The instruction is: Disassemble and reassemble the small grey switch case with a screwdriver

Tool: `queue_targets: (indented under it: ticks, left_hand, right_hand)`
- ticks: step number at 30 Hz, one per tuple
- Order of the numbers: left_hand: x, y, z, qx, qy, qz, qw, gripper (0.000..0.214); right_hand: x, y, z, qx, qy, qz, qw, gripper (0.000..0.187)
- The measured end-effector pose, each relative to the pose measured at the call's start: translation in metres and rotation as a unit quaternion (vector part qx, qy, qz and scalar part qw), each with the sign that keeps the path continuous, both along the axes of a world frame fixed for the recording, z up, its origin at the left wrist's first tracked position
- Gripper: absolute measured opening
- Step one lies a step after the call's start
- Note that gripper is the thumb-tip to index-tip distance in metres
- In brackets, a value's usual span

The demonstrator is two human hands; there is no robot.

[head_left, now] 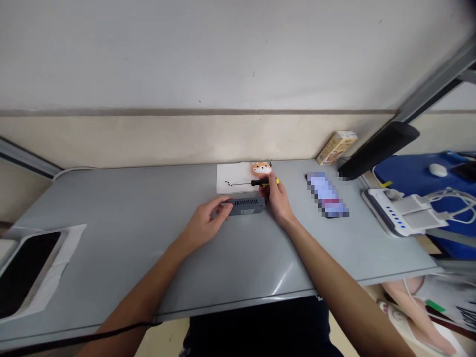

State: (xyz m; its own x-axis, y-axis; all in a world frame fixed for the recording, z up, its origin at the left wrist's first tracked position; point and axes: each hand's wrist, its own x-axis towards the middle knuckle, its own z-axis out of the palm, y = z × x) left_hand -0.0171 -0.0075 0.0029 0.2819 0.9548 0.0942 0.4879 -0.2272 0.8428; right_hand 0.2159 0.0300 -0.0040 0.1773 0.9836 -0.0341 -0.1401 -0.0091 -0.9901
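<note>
My left hand [208, 218] grips the left end of a dark grey, slotted box-shaped device [246, 206], its thumb in front and fingers behind. A row of vents runs along the device, with a pale label below. In my right hand [277, 198] is a screwdriver [258, 183] with a black and yellow handle. Its thin shaft points left over a white sheet of paper [238, 172], the tip close to several small dark screws [227, 183]. The right hand's lower fingers are near the device's right end; whether they touch it I cannot tell.
An orange animal-faced case [262, 168] lies on the paper's right part. Rightward are a phone [327, 194], a small carton [336, 147], a black post-like object [383, 148] and a white power strip [394, 213] with cables. A tablet-like device [28, 270] lies far left. Another person's leg [427, 322] shows lower right.
</note>
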Motion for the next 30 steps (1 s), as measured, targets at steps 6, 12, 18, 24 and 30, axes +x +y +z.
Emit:
queue_targets:
  ticks: [6, 12, 18, 24, 30]
  left_hand:
    - [-0.002, 0.004, 0.003, -0.012, -0.043, -0.037, 0.998, 0.043]
    - [-0.002, 0.006, 0.006, -0.028, -0.076, -0.073, 0.994, 0.033]
    - [0.003, 0.005, -0.002, -0.008, -0.072, -0.06, 0.996, 0.03]
    - [0.004, 0.0, 0.001, 0.087, -0.006, -0.023, 0.996, 0.033]
    - [0.004, -0.005, 0.002, 0.209, 0.068, -0.044, 0.974, 0.042]
  right_hand:
    - [0.0, -0.001, 0.003, -0.021, 0.019, -0.028, 0.999, 0.055]
    - [0.007, 0.003, 0.004, -0.017, 0.149, -0.027, 0.988, 0.05]
    - [0.011, 0.005, 0.009, 0.0, 0.222, -0.057, 0.973, 0.039]
    - [0.01, 0.005, 0.008, 0.016, 0.223, -0.03, 0.974, 0.039]
    - [0.01, 0.005, 0.005, 0.022, 0.173, -0.038, 0.984, 0.042]
